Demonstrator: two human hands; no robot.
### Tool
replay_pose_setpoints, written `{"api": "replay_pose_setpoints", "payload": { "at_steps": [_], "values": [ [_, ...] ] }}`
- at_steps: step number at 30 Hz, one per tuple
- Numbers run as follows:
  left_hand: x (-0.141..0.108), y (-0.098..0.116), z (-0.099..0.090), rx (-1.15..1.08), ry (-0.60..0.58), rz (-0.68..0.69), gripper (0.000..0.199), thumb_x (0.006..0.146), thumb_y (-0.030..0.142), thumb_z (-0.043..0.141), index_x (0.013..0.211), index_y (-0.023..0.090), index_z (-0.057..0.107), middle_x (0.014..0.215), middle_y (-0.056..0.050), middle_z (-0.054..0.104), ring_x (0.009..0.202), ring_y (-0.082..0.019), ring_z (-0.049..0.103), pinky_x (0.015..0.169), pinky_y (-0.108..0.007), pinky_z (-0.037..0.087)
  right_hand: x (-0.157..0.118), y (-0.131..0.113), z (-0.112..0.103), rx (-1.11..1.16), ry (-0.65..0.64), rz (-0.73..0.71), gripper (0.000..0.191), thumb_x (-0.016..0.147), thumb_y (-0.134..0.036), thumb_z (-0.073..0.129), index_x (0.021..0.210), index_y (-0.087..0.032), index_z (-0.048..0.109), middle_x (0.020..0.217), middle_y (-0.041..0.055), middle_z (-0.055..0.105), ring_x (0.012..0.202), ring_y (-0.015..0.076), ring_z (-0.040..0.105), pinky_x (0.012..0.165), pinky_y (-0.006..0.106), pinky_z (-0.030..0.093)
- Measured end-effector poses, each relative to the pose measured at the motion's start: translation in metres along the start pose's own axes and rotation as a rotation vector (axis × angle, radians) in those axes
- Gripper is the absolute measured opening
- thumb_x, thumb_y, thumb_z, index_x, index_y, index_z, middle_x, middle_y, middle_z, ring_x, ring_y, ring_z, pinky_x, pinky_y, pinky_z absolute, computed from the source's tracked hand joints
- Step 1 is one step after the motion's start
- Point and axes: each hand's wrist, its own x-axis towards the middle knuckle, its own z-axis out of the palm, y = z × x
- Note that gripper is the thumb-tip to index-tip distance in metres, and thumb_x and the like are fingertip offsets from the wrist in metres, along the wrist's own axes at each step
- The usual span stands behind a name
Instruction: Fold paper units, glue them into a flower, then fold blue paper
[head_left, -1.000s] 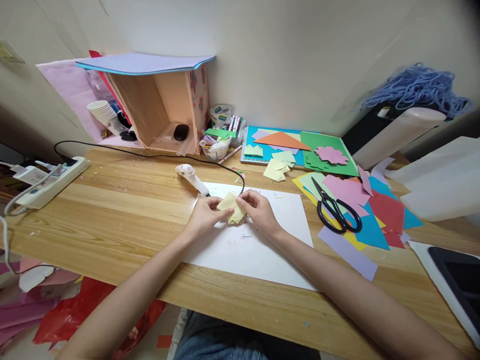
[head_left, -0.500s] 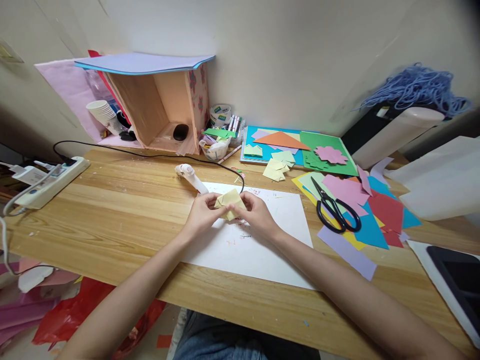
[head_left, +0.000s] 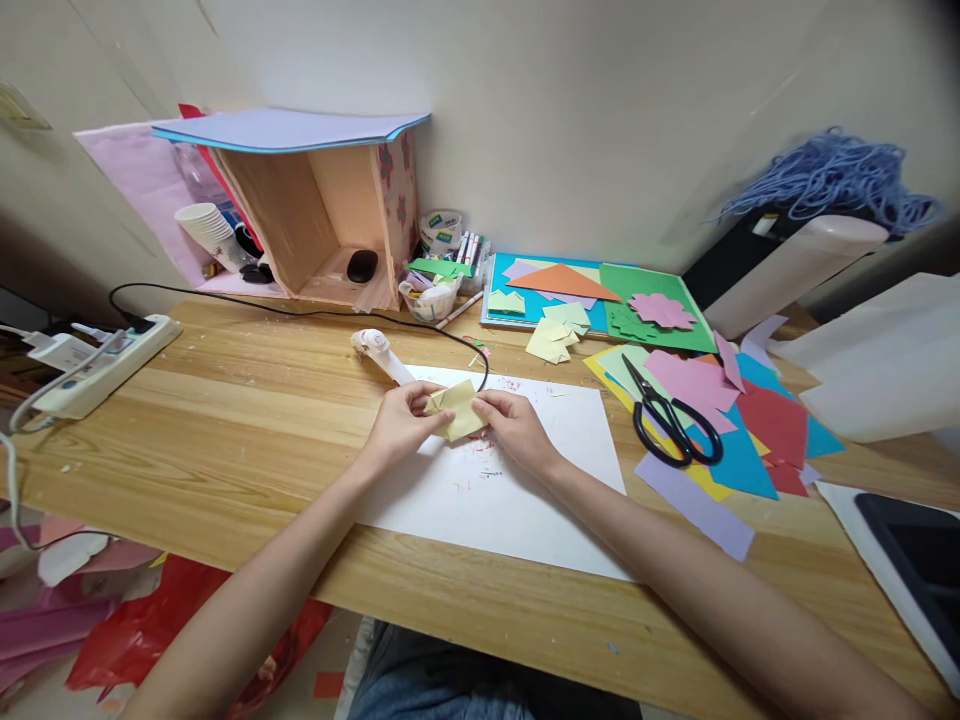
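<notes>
A small folded piece of pale yellow paper (head_left: 465, 412) is held between my two hands, above a white sheet (head_left: 555, 500) with reddish marks. My left hand (head_left: 405, 422) pinches its left side, the thumb lying on top of a fold. At the right edge, my right hand (head_left: 516, 425) grips the paper between thumb and fingers. Just behind my left hand lies a white glue gun (head_left: 381, 355), its black cord running back across the table. Similar pale yellow folded papers (head_left: 551, 340) rest farther back.
Black-handled scissors (head_left: 671, 415) lie on coloured paper scraps (head_left: 776, 420) at the right. An open cardboard box (head_left: 315, 215) stands at the back left, near a power strip (head_left: 112, 365). A tablet-like black device (head_left: 911, 570) sits at the right edge.
My right thumb has moved off the paper's middle to its right edge, so more of the yellow face shows. The left hand keeps its pinch.
</notes>
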Motion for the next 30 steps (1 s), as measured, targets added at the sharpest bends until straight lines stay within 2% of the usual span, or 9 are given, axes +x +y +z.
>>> {"api": "replay_pose_setpoints", "payload": {
  "at_steps": [6,9,12,18,24,30],
  "values": [
    [-0.0005,0.0014,-0.0003,-0.018,0.006,-0.038,0.044,0.051,0.026,0.077,0.089,0.010,0.062,0.081,-0.008,0.069,0.074,-0.021,0.065,0.067,-0.030,0.052,0.0003,0.0000,-0.0032,-0.013,-0.009,-0.007,0.029,0.076,-0.044,0.055,0.071,-0.015,0.061,0.061,0.0015,0.057,0.054,0.0131,0.053,0.047,0.024,0.043],
    [-0.0019,0.0039,0.0003,-0.033,-0.028,-0.063,0.042,0.049,0.027,0.078,0.085,0.010,0.063,0.076,-0.007,0.069,0.071,-0.020,0.065,0.065,-0.029,0.052,-0.0003,-0.0011,-0.0024,-0.041,0.006,-0.027,0.027,0.072,-0.042,0.061,0.073,-0.015,0.063,0.067,0.0022,0.061,0.060,0.0142,0.056,0.050,0.024,0.046],
    [-0.0030,0.0067,0.0005,-0.027,-0.065,-0.087,0.039,0.048,0.030,0.079,0.078,0.010,0.065,0.070,-0.006,0.069,0.067,-0.019,0.065,0.063,-0.027,0.051,-0.0005,0.0001,-0.0012,-0.014,0.029,-0.004,0.025,0.069,-0.040,0.064,0.072,-0.015,0.063,0.066,0.0015,0.061,0.058,0.0137,0.057,0.047,0.024,0.047],
    [-0.0039,0.0093,0.0002,-0.026,-0.064,-0.097,0.036,0.058,0.045,0.072,0.070,0.011,0.068,0.068,-0.007,0.069,0.062,-0.017,0.063,0.062,-0.027,0.052,-0.0008,0.0018,-0.0010,-0.032,0.036,-0.012,0.025,0.070,-0.039,0.065,0.066,-0.014,0.061,0.061,0.0006,0.059,0.053,0.0125,0.056,0.045,0.025,0.050],
    [-0.0055,0.0080,0.0038,0.003,0.003,-0.029,0.038,0.060,0.047,0.070,0.071,0.011,0.070,0.067,-0.005,0.068,0.061,-0.016,0.062,0.058,-0.025,0.051,-0.0017,0.0007,0.0001,-0.013,0.042,-0.012,0.028,0.068,-0.041,0.066,0.066,-0.013,0.060,0.060,0.0007,0.058,0.052,0.0129,0.056,0.045,0.028,0.053],
    [-0.0057,0.0084,0.0032,0.103,0.041,0.082,0.031,0.066,0.043,0.065,0.065,0.012,0.069,0.058,-0.002,0.064,0.056,-0.014,0.057,0.053,-0.022,0.045,-0.0022,0.0030,0.0009,0.002,0.021,0.004,0.029,0.069,-0.042,0.065,0.070,-0.013,0.061,0.062,0.0011,0.058,0.051,0.0118,0.056,0.043,0.025,0.052]
  ]
}}
